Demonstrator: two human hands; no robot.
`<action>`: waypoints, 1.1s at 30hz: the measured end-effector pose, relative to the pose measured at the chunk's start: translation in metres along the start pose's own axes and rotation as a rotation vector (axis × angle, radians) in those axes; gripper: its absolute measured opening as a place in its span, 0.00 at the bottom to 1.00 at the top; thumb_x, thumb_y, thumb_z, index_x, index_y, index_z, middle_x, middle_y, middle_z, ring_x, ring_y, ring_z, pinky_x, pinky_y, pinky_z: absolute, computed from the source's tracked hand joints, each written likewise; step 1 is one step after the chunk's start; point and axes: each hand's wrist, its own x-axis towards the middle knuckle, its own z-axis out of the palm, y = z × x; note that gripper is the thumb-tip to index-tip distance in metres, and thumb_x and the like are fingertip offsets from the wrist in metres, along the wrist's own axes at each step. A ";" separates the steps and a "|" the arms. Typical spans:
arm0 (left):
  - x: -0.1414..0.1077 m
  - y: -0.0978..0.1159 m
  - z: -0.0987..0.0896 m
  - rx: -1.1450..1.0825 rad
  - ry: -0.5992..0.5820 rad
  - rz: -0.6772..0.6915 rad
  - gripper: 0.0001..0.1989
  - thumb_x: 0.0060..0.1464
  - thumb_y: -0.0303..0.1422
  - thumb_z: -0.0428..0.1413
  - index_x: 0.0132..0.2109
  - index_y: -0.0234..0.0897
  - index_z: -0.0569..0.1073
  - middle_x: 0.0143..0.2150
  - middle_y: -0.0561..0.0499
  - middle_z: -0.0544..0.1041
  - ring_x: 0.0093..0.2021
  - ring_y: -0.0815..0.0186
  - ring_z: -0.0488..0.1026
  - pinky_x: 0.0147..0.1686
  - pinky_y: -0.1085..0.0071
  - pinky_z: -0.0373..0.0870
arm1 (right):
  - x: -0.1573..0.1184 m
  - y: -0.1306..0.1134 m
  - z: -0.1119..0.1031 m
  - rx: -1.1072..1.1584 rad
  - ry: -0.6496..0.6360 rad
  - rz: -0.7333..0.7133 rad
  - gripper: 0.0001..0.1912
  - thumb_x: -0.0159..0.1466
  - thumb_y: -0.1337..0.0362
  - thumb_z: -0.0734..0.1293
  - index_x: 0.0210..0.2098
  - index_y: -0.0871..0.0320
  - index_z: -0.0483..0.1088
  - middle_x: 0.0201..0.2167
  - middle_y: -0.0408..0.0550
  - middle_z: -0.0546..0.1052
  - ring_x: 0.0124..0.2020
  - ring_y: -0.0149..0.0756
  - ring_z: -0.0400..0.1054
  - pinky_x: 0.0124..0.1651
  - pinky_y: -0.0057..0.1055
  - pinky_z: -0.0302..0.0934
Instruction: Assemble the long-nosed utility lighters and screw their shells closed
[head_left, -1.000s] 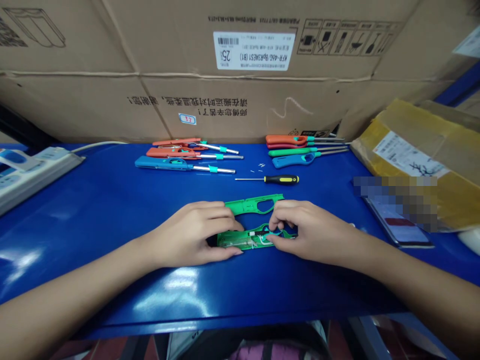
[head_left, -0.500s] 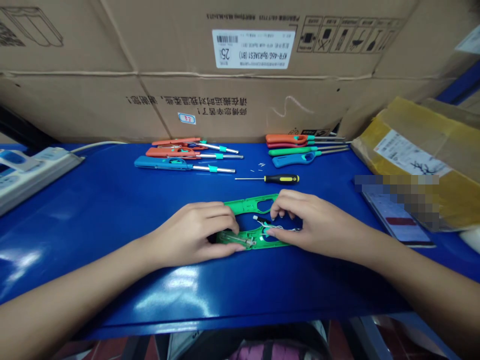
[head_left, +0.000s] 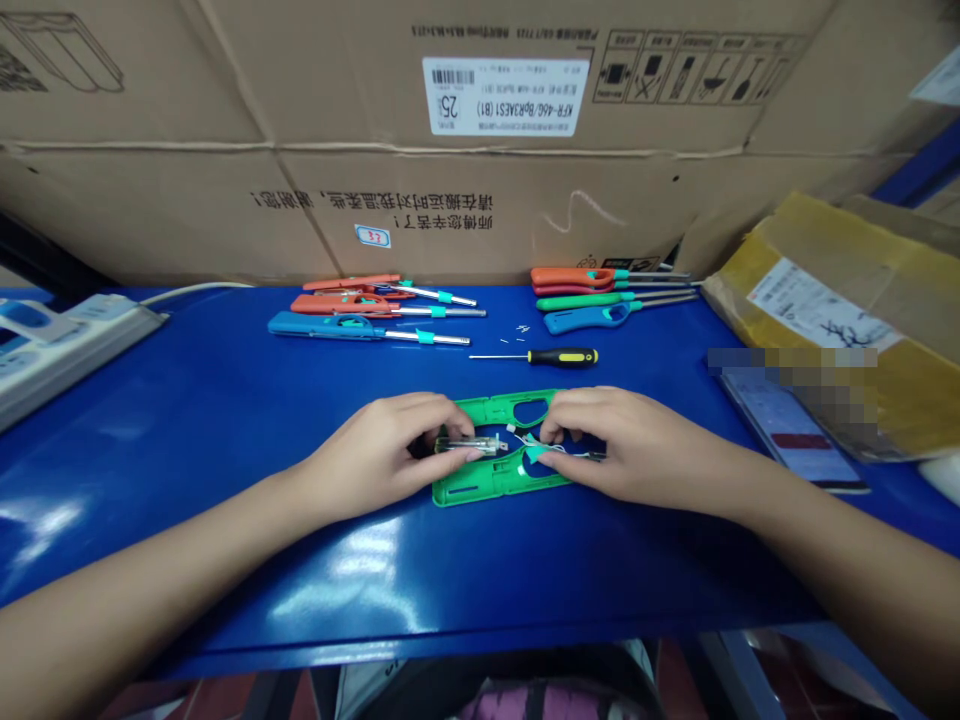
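Two green plastic shell halves lie on the blue table, the front half (head_left: 480,484) nearer me and the rear half (head_left: 491,408) behind it. My left hand (head_left: 409,440) pinches a clear tank with a metal end (head_left: 484,445) just above the front half. In my right hand (head_left: 592,435), thumb and fingers close on a small teal part (head_left: 535,450) with thin white wires, over the right end of the shells. A little white piece (head_left: 511,429) shows between the hands. My right fingertips partly hide the wires.
A screwdriver (head_left: 562,357) lies behind the shells, near tiny pins (head_left: 521,328). Lighters stand in two groups, one with a blue lighter (head_left: 326,325), one with an orange lighter (head_left: 562,279). A phone (head_left: 795,430), a yellow-taped package (head_left: 862,330), a power strip (head_left: 75,350) and a cardboard box (head_left: 375,110) surround them.
The clear tank has come up out of the front shell half in my left hand. The teal part has shifted slightly away from me with my right hand, out of the shell.
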 end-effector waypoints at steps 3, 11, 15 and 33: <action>0.000 -0.001 0.001 0.032 0.017 -0.018 0.10 0.63 0.37 0.59 0.48 0.38 0.75 0.36 0.52 0.75 0.32 0.70 0.71 0.30 0.75 0.66 | 0.002 0.001 0.002 0.041 0.064 0.015 0.05 0.67 0.62 0.67 0.38 0.56 0.73 0.36 0.44 0.77 0.36 0.34 0.69 0.39 0.32 0.59; -0.001 -0.002 -0.001 0.012 -0.018 -0.005 0.11 0.65 0.32 0.55 0.52 0.38 0.77 0.43 0.50 0.76 0.38 0.69 0.74 0.36 0.75 0.71 | 0.006 0.009 0.003 0.142 0.118 0.143 0.07 0.68 0.64 0.66 0.35 0.57 0.74 0.31 0.43 0.77 0.29 0.30 0.69 0.34 0.29 0.62; -0.001 -0.004 -0.002 0.035 0.001 0.013 0.10 0.65 0.32 0.56 0.49 0.39 0.80 0.44 0.50 0.77 0.43 0.68 0.76 0.43 0.72 0.72 | 0.006 0.013 0.006 0.052 0.198 0.154 0.06 0.67 0.64 0.66 0.42 0.57 0.73 0.36 0.45 0.78 0.35 0.34 0.71 0.39 0.32 0.64; 0.001 -0.001 -0.005 0.030 -0.001 0.036 0.05 0.62 0.32 0.59 0.43 0.37 0.78 0.39 0.51 0.79 0.42 0.66 0.75 0.43 0.69 0.71 | 0.007 0.013 0.011 -0.015 0.247 0.085 0.05 0.67 0.62 0.67 0.40 0.57 0.72 0.36 0.45 0.77 0.36 0.35 0.70 0.39 0.33 0.62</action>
